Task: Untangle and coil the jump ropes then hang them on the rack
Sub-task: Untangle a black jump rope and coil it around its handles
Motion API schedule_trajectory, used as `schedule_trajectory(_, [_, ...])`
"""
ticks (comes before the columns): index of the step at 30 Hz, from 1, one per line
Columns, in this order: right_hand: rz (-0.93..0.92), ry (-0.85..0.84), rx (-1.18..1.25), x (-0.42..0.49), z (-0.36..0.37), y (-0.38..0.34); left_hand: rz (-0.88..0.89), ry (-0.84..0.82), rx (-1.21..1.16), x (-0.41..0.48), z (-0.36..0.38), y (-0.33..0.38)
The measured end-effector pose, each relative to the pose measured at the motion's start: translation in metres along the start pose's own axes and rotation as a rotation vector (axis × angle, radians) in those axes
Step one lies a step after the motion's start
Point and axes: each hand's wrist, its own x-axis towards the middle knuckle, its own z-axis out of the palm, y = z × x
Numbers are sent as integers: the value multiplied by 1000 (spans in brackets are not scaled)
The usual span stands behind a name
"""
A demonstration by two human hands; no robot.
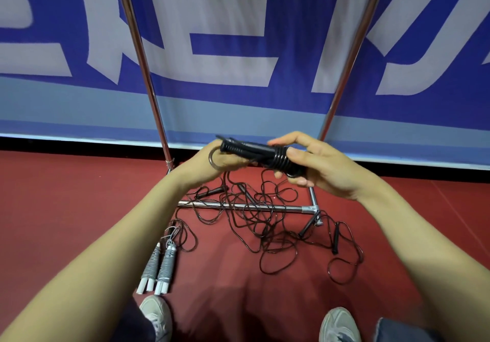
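**Black jump rope bundle (254,153) gripped at both ends**

Wound round its handles, the bundle is held above the red floor (79,209), in front of the chrome tube rack (238,206). The left hand (212,161) curls its fingers round the left end. The right hand (318,166) pinches the wraps at the right end between thumb and fingers. Below, a tangle of thin black ropes (265,222) lies across the rack's base bar. Two grey-white wound ropes (159,265) lie near left.

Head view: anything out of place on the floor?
Yes. A tangle of black ropes sprawls on the red floor, looped over the rack's base bar. A wound grey rope lies on the floor beside it, not hung.
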Motion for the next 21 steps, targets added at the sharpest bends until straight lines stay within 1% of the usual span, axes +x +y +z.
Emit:
schedule_trajectory(2, [36,-69,-65,-1,1,0,18,-97,83,0,-4,-1])
schedule_trajectory(5, [62,-114,-158,-2,4,1,-114,-145,8,2,-2,2])
schedule_trajectory(9, [127,-157,-213,-4,2,0,-176,-190,-37,6,-2,3])
schedule_trajectory(12, [227,-246,-432,-2,6,6,-241,-235,0,7,5,0])
schedule_trajectory(13, [248,-243,-490,-1,7,10,-273,-200,12,8,10,-4])
schedule_trajectory(15, [270,-156,-587,2,6,17,-315,-49,33,10,18,-6])
schedule_trajectory(17, [280,-64,-721,4,4,22,-274,71,154,11,26,-1])
schedule_trajectory(19, [264,-28,-918,8,5,27,-211,104,266,12,34,6])
schedule_trajectory(21, [230,49,-1008,13,5,32,-192,145,277,12,40,10])
